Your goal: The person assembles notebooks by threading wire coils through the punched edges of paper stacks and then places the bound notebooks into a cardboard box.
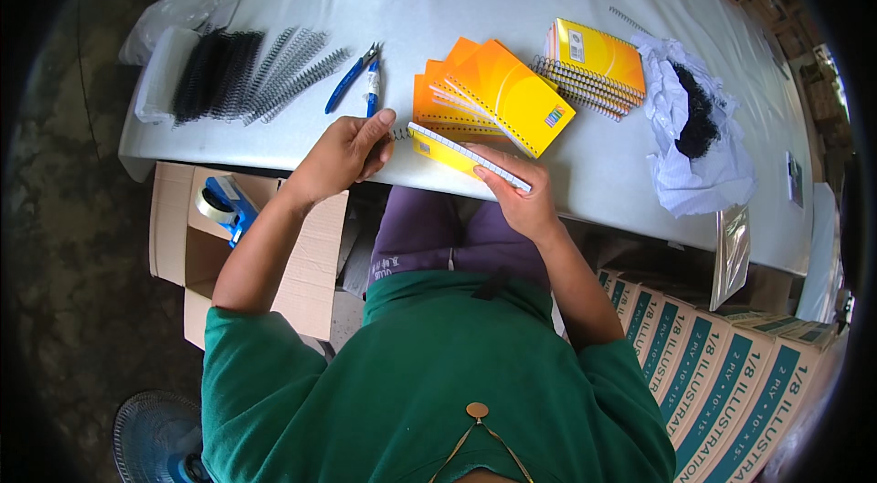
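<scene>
My right hand (pixel 523 192) grips a small yellow notebook (pixel 443 152) by one end, tilted so that its white page edge faces up. At the notebook's other end, my left hand (pixel 345 154) is closed, thumb against fingers, on a dark binding coil (pixel 400 133). Part of the coil shows between that hand and the notebook; how far it runs through the holes cannot be made out. Just beyond my hands lies a fanned stack of orange and yellow punched notebooks (pixel 512 90). Blue-handled cutting pliers (pixel 350 81) rest beyond my left hand.
Loose black coils (pixel 219 76) lie at the left. Coil-bound notebooks (pixel 598 58) are stacked to the right, beside crumpled white paper (pixel 708 168) holding black scraps (pixel 696 113). Below the table edge stand an open carton (pixel 301 250) with a blue tape dispenser (pixel 233 204), and printed boxes (pixel 713 364).
</scene>
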`<action>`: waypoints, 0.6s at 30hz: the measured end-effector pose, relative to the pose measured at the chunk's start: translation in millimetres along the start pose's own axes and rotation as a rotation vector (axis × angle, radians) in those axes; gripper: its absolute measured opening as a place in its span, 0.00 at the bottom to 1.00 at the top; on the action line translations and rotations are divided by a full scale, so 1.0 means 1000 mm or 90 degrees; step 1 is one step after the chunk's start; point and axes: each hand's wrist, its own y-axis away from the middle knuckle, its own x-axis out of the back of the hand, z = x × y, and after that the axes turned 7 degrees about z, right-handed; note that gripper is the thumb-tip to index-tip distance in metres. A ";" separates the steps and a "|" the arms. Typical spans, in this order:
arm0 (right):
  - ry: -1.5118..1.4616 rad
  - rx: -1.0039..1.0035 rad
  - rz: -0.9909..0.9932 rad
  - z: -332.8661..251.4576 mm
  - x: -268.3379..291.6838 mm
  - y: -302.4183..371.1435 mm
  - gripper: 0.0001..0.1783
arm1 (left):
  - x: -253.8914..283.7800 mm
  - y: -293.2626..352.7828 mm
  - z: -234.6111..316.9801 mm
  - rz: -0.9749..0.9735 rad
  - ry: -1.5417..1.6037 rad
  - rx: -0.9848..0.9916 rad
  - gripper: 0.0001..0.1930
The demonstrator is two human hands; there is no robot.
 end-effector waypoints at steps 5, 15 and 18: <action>0.023 0.075 -0.034 0.002 0.001 -0.003 0.16 | 0.015 -0.013 0.008 -0.038 0.103 -0.103 0.16; 0.086 0.059 -0.021 -0.002 -0.002 -0.001 0.19 | 0.009 -0.007 0.030 0.067 -0.676 -0.497 0.29; 0.143 0.169 0.027 0.006 -0.007 0.003 0.22 | -0.025 -0.004 0.012 0.538 -0.732 -0.679 0.42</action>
